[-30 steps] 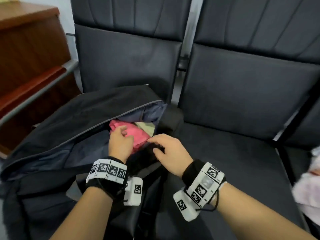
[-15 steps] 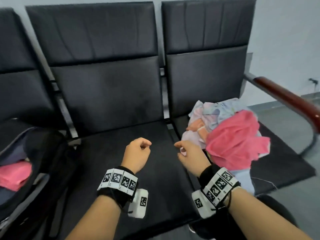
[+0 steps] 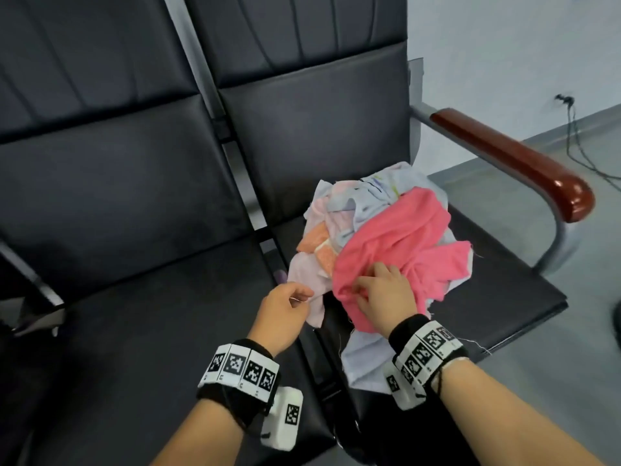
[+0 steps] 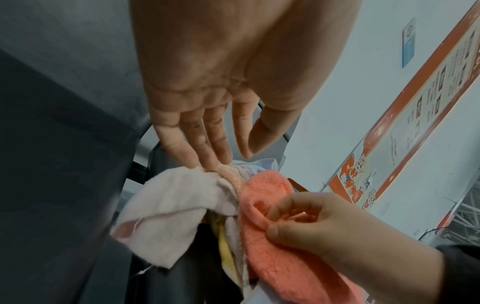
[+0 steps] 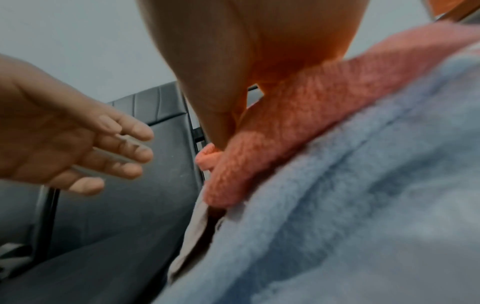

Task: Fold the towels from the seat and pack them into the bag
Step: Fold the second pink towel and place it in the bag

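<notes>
A heap of crumpled towels [image 3: 353,210] lies on the right-hand black seat [image 3: 504,290]. A bright pink towel [image 3: 396,237] tops the heap. My right hand [image 3: 361,292] pinches that pink towel's near edge between thumb and fingers; the left wrist view shows the pinch [image 4: 285,218] plainly. My left hand [image 3: 302,295] hovers beside it with straight, relaxed fingers [image 4: 205,148]. Its tips are at a pale pink towel [image 4: 168,201] and hold nothing. The bag is out of view.
The middle seat [image 3: 151,314] lies bare to my left. A wooden armrest [image 3: 510,163] on a metal tube bounds the right seat. A light blue towel [image 3: 366,358] hangs over the seat's front edge. A cable [image 3: 578,142] runs along the grey floor.
Both hands left the bag on the left seat and crossed over the middle seat to the towel heap. My right hand has taken hold of the pink towel.
</notes>
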`<state>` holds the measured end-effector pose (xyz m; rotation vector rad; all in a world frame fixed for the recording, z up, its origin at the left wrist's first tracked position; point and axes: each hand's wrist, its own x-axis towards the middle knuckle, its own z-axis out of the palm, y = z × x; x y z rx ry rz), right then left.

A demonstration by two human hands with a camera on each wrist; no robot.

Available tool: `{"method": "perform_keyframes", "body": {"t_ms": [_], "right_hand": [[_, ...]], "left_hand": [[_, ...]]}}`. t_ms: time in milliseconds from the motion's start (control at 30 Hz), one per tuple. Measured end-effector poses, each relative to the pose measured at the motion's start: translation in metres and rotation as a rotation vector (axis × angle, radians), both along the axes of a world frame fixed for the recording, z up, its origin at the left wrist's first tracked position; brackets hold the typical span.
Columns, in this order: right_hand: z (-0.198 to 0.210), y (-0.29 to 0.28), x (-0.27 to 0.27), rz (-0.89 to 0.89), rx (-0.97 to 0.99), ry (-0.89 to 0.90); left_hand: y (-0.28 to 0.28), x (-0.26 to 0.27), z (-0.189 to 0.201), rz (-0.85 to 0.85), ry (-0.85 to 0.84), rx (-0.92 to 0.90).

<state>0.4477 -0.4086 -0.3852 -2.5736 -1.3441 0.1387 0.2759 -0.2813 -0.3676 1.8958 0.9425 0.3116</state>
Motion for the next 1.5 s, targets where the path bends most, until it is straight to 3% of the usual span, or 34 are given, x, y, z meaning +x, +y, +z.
{"method": "perform_keyframes", "body": {"t_ms": [167, 333, 433, 567, 700, 767, 967, 1167, 1267, 1400, 1500], "right_hand": [[-0.002, 0.001, -0.008, 0.014, 0.083, -0.032], [-0.003, -0.002, -0.021, 0.037, -0.074, -0.058], [0.009, -0.002, -0.029, 0.004, -0.016, -0.019], [0.044, 0.0, -0.063, 0.076, 0.424, 0.406], [0.081, -0.002, -0.108, 0.182, 0.668, 0.688], [0.089, -0.003, -0.132, 0.236, 0.717, 0.706], [0.083, 0.01, -0.207, 0.395, 0.611, 0.603], [0.079, 0.02, -0.266, 0.678, 0.378, 0.745], [0.079, 0.018, -0.277, 0.646, 0.388, 0.807], [0.085, 0.024, -0.269, 0.56, 0.59, 0.541], [0.09, 0.028, -0.274, 0.613, 0.453, 0.415]], "left_hand": [[-0.001, -0.013, 0.005, 0.03, -0.028, -0.029], [-0.015, -0.021, 0.017, 0.032, -0.046, -0.061], [-0.02, -0.035, 0.021, 0.039, -0.063, -0.058], [-0.025, -0.056, 0.035, 0.079, -0.122, -0.105], [-0.036, -0.078, 0.061, 0.069, -0.235, -0.302], [-0.042, -0.094, 0.071, 0.069, -0.303, -0.397], [-0.05, -0.156, 0.078, 0.192, -0.466, -0.536], [-0.035, -0.217, 0.071, 0.401, -0.401, -0.268], [-0.03, -0.24, 0.071, 0.443, -0.326, -0.133], [-0.034, -0.256, 0.081, 0.381, -0.347, -0.028], [-0.039, -0.261, 0.09, 0.23, -0.321, 0.049]]}}
